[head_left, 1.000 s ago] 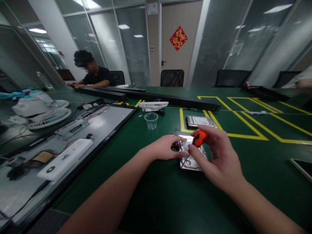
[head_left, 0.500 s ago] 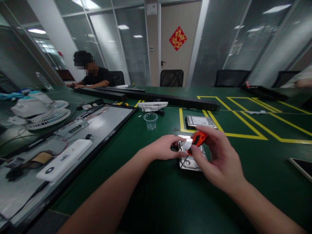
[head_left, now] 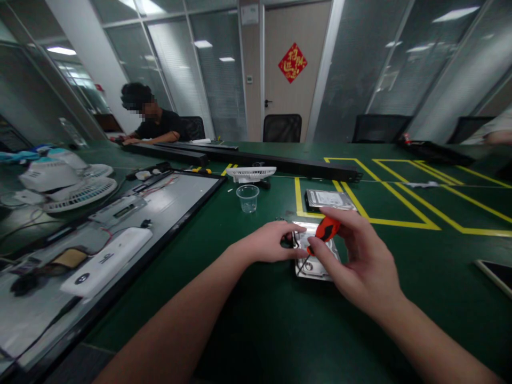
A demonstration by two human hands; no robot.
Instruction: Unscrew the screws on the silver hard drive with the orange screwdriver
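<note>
A silver hard drive point(head_left: 314, 271) lies flat on the green table. My left hand point(head_left: 268, 242) is closed on its left edge, with thumb and fingertips resting on the casing. In my right hand point(head_left: 364, 261) is a screwdriver point(head_left: 328, 229) with an orange and black handle, pinched between thumb and fingers. It tilts, and its thin shaft points down at the drive's near-left corner; whether the tip sits in a screw is too small to tell. A second hard drive point(head_left: 330, 199) lies just beyond, inside yellow tape. A clear plastic cup point(head_left: 248, 200) stands to the left.
An opened display panel point(head_left: 180, 194) with a white device point(head_left: 106, 264) on it fills the left side. White fans point(head_left: 80, 194) lie behind it. Long black bars point(head_left: 280, 164) cross the table. A person point(head_left: 156, 125) sits across. A phone-like slab point(head_left: 496, 277) lies right.
The screwdriver handle has turned a little in my right fingers, and my right thumb has shifted slightly to the left. My left hand and the hard drive have stayed in place.
</note>
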